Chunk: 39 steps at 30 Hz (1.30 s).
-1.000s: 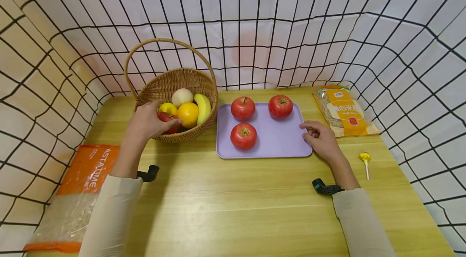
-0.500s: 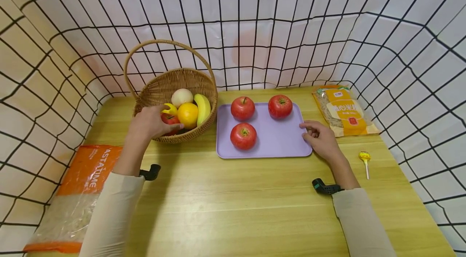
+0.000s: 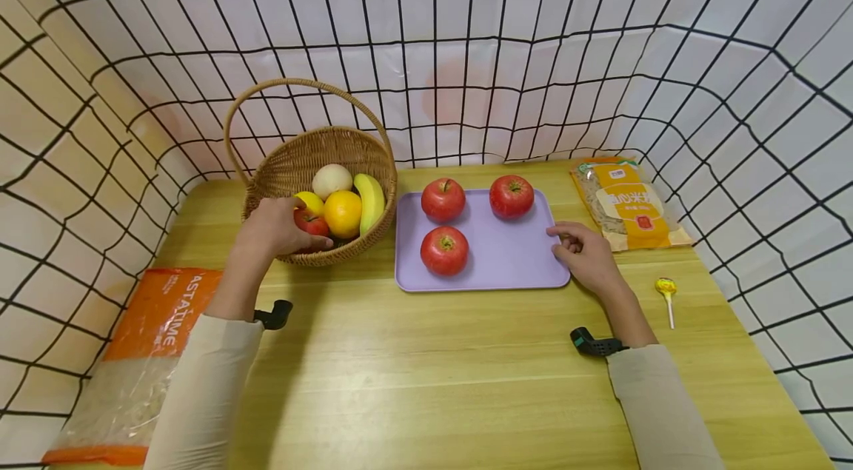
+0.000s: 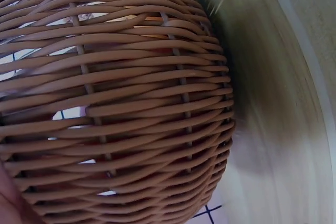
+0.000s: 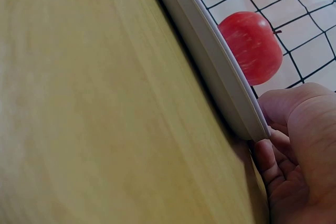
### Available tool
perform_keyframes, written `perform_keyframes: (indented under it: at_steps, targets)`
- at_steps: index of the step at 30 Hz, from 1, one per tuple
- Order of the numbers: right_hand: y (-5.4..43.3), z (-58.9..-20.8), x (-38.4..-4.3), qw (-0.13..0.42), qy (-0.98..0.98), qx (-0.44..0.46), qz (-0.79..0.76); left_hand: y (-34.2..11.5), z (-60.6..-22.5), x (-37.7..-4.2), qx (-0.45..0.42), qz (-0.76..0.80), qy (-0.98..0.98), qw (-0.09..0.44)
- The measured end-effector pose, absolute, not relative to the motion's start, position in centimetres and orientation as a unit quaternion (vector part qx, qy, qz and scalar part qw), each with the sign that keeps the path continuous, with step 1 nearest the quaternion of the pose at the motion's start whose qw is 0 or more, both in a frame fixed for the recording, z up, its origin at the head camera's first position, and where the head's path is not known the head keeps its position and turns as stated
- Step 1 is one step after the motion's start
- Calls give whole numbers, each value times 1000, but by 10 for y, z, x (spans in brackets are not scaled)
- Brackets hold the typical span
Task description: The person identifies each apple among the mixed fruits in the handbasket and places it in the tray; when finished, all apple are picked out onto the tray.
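My left hand (image 3: 273, 226) reaches over the near left rim of a wicker basket (image 3: 346, 148). Its thumb and fingers hold a red apple (image 3: 312, 224) inside, which the hand partly covers. Beside that apple lie an orange (image 3: 343, 214), a banana (image 3: 370, 203), a pale round fruit (image 3: 332, 180) and a half-hidden yellow fruit (image 3: 312, 202). The left wrist view is filled mostly by the basket's woven side (image 4: 131, 98). My right hand (image 3: 586, 257) pinches the right edge of a lilac tray (image 3: 513, 255), thumb at the rim (image 5: 265, 121) and fingers curled below. Three red apples (image 3: 445, 250) sit on the tray.
An orange and clear PASTATIME bag (image 3: 143, 351) lies at the left, partly under the left forearm. At the back right is a yellow-labelled food bag (image 3: 629, 203), with a yellow lollipop (image 3: 666, 292) nearer on the wooden table (image 3: 426, 381). Black-gridded white sheeting stands behind.
My left hand has lowered slightly and moved right, and its fingers have closed round the apple in the basket. My right hand stays at the tray's edge.
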State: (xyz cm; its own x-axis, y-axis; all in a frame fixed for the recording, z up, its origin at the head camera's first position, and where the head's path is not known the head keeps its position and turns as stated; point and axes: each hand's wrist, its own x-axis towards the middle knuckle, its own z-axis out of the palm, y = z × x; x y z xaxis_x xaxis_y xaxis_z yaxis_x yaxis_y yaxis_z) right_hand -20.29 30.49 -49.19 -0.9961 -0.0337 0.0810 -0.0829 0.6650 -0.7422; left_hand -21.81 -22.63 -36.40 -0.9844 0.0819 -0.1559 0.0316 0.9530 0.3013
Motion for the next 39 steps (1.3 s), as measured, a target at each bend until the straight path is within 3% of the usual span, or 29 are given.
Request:
perform_keyframes:
  at_steps: [22, 39]
  targets:
    - [308, -494, -203, 34, -913, 33, 406, -223, -373, -216, 61, 295, 949, -92]
    - [305, -492, -203, 33, -914, 33, 402, -185, -368, -212, 59, 396, 904, -148]
